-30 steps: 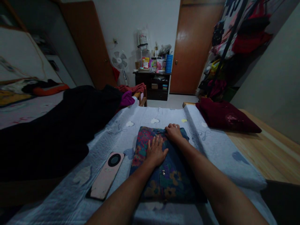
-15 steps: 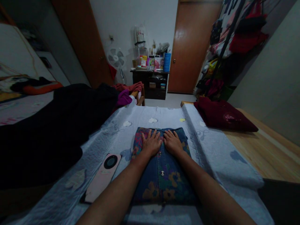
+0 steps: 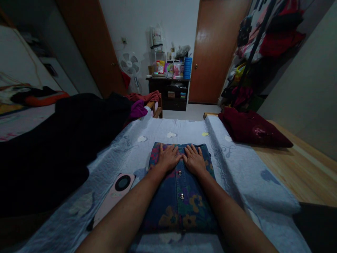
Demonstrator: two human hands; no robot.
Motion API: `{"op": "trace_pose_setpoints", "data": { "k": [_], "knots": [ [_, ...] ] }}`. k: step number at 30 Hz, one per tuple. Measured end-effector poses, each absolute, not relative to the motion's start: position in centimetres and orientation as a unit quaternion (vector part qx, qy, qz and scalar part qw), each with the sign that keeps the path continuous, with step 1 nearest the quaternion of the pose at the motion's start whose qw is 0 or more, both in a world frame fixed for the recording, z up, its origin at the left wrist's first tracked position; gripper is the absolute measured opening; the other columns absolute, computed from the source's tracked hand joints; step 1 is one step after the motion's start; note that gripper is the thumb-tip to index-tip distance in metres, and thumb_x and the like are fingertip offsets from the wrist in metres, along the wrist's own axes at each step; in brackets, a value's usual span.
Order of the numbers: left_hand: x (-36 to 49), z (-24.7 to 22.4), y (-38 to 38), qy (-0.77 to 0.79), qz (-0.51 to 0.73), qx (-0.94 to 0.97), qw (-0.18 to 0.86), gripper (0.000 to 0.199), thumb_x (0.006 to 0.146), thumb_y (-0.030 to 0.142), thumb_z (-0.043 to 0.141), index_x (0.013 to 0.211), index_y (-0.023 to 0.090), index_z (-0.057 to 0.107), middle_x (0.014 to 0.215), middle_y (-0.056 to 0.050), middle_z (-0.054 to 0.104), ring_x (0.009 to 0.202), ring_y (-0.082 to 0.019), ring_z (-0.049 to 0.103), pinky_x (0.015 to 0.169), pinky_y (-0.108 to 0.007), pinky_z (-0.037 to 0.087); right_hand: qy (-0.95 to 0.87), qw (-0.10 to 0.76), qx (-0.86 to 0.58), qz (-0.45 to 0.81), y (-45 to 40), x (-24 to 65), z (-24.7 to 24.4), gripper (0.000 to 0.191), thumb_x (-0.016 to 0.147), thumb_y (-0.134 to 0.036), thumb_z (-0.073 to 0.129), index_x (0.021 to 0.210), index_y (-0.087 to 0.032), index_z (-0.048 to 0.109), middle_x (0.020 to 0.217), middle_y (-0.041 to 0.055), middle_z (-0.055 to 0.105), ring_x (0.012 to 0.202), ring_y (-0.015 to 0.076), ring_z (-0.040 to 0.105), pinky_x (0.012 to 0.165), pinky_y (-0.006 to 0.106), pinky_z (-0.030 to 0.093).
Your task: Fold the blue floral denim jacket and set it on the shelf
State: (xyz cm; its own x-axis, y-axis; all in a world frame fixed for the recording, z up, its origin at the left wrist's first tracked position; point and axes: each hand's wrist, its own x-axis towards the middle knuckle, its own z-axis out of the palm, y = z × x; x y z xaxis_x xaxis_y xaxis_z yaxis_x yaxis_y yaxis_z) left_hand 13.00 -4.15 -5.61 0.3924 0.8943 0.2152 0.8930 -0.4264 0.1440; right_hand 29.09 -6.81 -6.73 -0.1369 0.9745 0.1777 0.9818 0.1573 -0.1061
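A folded blue denim garment (image 3: 172,202) with a flower pattern and metal buttons lies on the pale blue bed cover (image 3: 173,127). Near its far edge, my left hand (image 3: 169,158) rests flat on the cloth with fingers spread. Beside it my right hand (image 3: 194,160) also lies flat on the garment, fingers apart, the two thumbs nearly touching. Neither hand holds anything. A pink phone (image 3: 113,198) with a round black camera ring lies left of the garment, partly covered from view by my left forearm.
Dark clothing (image 3: 68,140) is heaped at the left. A folded maroon garment (image 3: 252,130) sits at the right by a wooden surface (image 3: 295,161). Farther back are a fan (image 3: 130,63), a dark cabinet (image 3: 168,92) and a door (image 3: 207,52).
My hands remain flat on the garment; the left hand has shifted slightly left and the thumbs are closer together. The view has moved a little.
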Motion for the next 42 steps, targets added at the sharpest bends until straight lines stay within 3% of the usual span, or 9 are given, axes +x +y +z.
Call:
{"op": "trace_pose_setpoints", "data": {
  "k": [6,13,33,39,42],
  "knots": [
    [13.7,-5.7,-3.1,0.581,0.171,0.795,0.031,0.031,0.096,0.036,0.042,0.118,0.031,0.064,0.128,-0.004,0.062,0.121,-0.023,0.051,0.116,-0.054,0.011,-0.745,0.091,-0.661,-0.007,-6.7,28.9,-6.6,0.055,0.099,-0.042,0.027,0.145,-0.018,0.043,0.154,0.0065,0.036,0.146,0.0219,0.02,0.118,0.047,0.004],
    [15.6,-5.7,-1.8,0.673,0.19,0.713,0.04,0.025,0.09,0.04,0.054,0.1,0.027,0.074,0.107,-0.007,0.067,0.108,-0.025,0.056,0.11,-0.05,0.019,-0.724,0.097,-0.683,-0.003,-6.5,29.0,-6.6,0.054,0.097,-0.044,0.029,0.144,-0.021,0.045,0.156,0.0057,0.031,0.147,0.0239,0.017,0.117,0.051,0.003],
    [15.5,-7.1,-1.6,0.656,0.25,0.711,0.036,0.022,0.091,0.033,0.052,0.099,0.029,0.073,0.101,-0.004,0.067,0.105,-0.023,0.055,0.113,-0.05,0.011,-0.633,0.064,-0.77,0.052,-5.9,31.9,-6.2,0.065,0.098,-0.048,0.021,0.151,-0.012,0.029,0.158,0.0119,0.026,0.145,0.0264,0.022,0.115,0.048,0.017],
    [15.5,-7.0,-1.7,0.654,0.248,0.714,0.029,0.021,0.091,0.032,0.054,0.097,0.028,0.073,0.1,-0.005,0.067,0.104,-0.024,0.055,0.112,-0.05,0.012,-0.6,0.074,-0.796,0.025,-6.5,31.5,-5.6,0.066,0.097,-0.042,0.031,0.152,-0.006,0.023,0.16,0.0149,0.017,0.148,0.0285,0.011,0.115,0.055,0.01],
    [15.5,-7.0,-1.7,0.65,0.256,0.715,0.02,0.021,0.09,0.031,0.053,0.096,0.028,0.073,0.098,-0.005,0.067,0.103,-0.024,0.055,0.111,-0.051,0.013,-0.676,0.116,-0.728,-0.01,-7.2,29.5,-5.7,0.06,0.097,-0.034,0.032,0.152,-0.009,0.026,0.16,0.0121,0.018,0.148,0.0237,0.011,0.117,0.048,0.005]
  ]
}}
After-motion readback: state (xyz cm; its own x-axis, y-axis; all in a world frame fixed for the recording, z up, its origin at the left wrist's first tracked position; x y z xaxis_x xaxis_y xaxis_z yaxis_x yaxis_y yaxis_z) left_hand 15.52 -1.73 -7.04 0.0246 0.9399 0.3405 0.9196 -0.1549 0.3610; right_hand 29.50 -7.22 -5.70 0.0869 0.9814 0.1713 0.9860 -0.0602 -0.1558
